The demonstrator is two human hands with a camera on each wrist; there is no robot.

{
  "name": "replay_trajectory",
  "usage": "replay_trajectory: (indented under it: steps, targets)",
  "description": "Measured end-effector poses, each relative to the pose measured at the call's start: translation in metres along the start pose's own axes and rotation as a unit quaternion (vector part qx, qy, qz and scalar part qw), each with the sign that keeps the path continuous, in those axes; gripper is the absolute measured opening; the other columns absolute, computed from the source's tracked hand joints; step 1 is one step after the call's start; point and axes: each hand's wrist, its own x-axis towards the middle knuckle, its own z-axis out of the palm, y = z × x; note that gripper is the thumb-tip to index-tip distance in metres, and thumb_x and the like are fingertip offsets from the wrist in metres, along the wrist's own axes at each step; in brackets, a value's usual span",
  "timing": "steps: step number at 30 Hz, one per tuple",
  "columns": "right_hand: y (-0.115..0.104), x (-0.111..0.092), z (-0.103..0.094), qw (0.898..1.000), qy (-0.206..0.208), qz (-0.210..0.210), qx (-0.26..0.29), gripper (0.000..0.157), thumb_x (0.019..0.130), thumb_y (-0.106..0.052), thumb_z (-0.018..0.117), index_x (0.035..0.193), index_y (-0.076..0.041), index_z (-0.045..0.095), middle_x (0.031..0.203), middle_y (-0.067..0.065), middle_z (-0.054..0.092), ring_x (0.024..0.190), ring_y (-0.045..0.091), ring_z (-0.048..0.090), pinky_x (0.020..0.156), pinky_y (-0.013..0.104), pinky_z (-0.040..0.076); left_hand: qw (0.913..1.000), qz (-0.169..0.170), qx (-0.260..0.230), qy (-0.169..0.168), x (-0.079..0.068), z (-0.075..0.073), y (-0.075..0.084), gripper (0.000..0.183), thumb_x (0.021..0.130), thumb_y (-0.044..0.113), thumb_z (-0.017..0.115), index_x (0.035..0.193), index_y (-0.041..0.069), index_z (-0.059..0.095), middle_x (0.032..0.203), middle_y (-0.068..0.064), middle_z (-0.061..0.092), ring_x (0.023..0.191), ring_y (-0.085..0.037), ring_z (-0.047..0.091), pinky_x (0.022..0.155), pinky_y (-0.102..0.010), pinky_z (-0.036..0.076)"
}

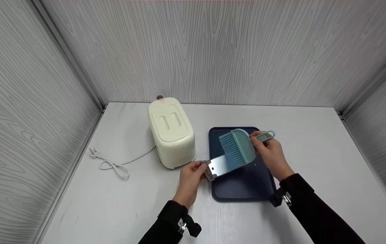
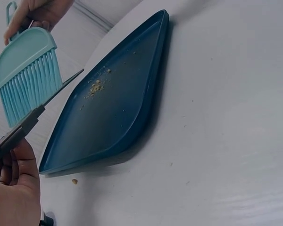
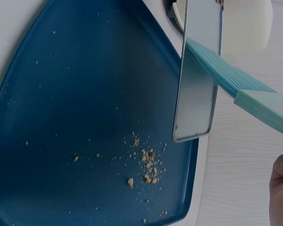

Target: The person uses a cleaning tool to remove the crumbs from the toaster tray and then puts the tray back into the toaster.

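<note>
My left hand (image 1: pixel 190 181) pinches the grey end of a flat metal crumb tray (image 1: pixel 219 166), holding it above the dark blue tray (image 1: pixel 244 188). In my right hand (image 1: pixel 273 158) is the handle of a light-blue brush (image 1: pixel 245 145). The brush's bristles (image 3: pixel 221 70) touch the upper face of the crumb tray. Crumbs (image 3: pixel 148 167) lie scattered on the blue tray below, with a small heap near one end. One speck sits close to the crumb tray's far edge in the right wrist view.
A cream toaster (image 1: pixel 172 135) with a lid on top stands left of the blue tray. Its white cord (image 1: pixel 121 171) lies coiled at the left, ending in a plug (image 1: pixel 93 153). A stray crumb (image 2: pixel 74 181) rests on the white table beside the tray. Wood-grain panels surround the table.
</note>
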Motion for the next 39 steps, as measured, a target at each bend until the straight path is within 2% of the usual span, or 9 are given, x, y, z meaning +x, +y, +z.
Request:
replay_trajectory:
  steps: [5, 13, 16, 20, 25, 31, 39]
  targets:
    - [-0.021, -0.009, -0.006, 1.000, 0.012, 0.012, -0.009, 0.033, 0.109, -0.023, 0.055, 0.132, 0.000, 0.059, 0.096, 0.021, 0.056, 0.076, 0.019, 0.049, 0.066, 0.028, 0.044, 0.9999, 0.002, 0.014, 0.000, 0.001, -0.002, 0.000, 0.024, 0.100, 0.004, 0.065, 0.118, -0.012, 0.066, 0.099, -0.011, 0.070, 0.081, -0.014, 0.063, 0.072, -0.026, 0.053]
    - [-0.023, -0.010, -0.015, 0.998, 0.038, 0.015, -0.039, 0.039, 0.110, -0.026, 0.053, 0.136, 0.002, 0.057, 0.115, 0.023, 0.063, 0.094, 0.022, 0.059, 0.081, 0.029, 0.053, 0.9999, 0.002, 0.014, 0.002, 0.002, -0.002, -0.001, 0.024, 0.099, 0.003, 0.064, 0.118, -0.012, 0.066, 0.101, -0.014, 0.071, 0.082, -0.015, 0.065, 0.073, -0.026, 0.055]
    - [-0.016, -0.007, -0.016, 0.997, 0.054, 0.013, -0.053, 0.038, 0.110, -0.026, 0.052, 0.135, 0.001, 0.058, 0.113, 0.024, 0.063, 0.093, 0.024, 0.058, 0.081, 0.030, 0.051, 0.9999, 0.002, 0.013, 0.003, 0.003, -0.002, -0.001, 0.024, 0.099, 0.003, 0.064, 0.118, -0.012, 0.066, 0.100, -0.014, 0.071, 0.081, -0.015, 0.065, 0.073, -0.026, 0.055]
    - [0.004, 0.000, -0.019, 0.994, 0.074, 0.001, -0.082, 0.037, 0.110, -0.029, 0.052, 0.135, -0.003, 0.060, 0.108, 0.021, 0.064, 0.090, 0.025, 0.057, 0.076, 0.024, 0.047, 0.9999, 0.007, 0.015, 0.001, 0.003, -0.003, -0.001, 0.024, 0.099, 0.003, 0.065, 0.117, -0.012, 0.066, 0.100, -0.013, 0.071, 0.082, -0.015, 0.065, 0.073, -0.026, 0.055]
    - [0.022, 0.007, -0.021, 0.991, 0.088, -0.015, -0.101, 0.039, 0.108, -0.038, 0.054, 0.132, -0.008, 0.063, 0.108, 0.014, 0.068, 0.089, 0.020, 0.059, 0.073, 0.020, 0.047, 0.9998, 0.007, 0.019, 0.000, 0.003, -0.003, -0.002, 0.024, 0.099, 0.003, 0.064, 0.118, -0.012, 0.066, 0.101, -0.013, 0.070, 0.084, -0.015, 0.065, 0.074, -0.027, 0.055]
    - [0.023, 0.007, -0.022, 0.989, 0.097, -0.029, -0.108, 0.044, 0.107, -0.045, 0.055, 0.130, -0.009, 0.065, 0.108, 0.012, 0.070, 0.088, 0.015, 0.061, 0.073, 0.021, 0.049, 0.9998, 0.005, 0.017, -0.003, 0.002, -0.005, -0.001, 0.025, 0.100, 0.003, 0.064, 0.119, -0.012, 0.065, 0.103, -0.014, 0.070, 0.085, -0.015, 0.065, 0.075, -0.027, 0.055]
    - [0.023, 0.006, -0.024, 0.988, 0.094, -0.015, -0.122, 0.050, 0.107, -0.049, 0.052, 0.134, -0.009, 0.063, 0.123, 0.012, 0.069, 0.103, 0.017, 0.065, 0.078, 0.020, 0.049, 0.9998, 0.006, 0.016, -0.005, 0.001, -0.005, -0.001, 0.028, 0.100, 0.005, 0.063, 0.122, -0.013, 0.064, 0.105, -0.016, 0.069, 0.086, -0.016, 0.065, 0.076, -0.027, 0.055]
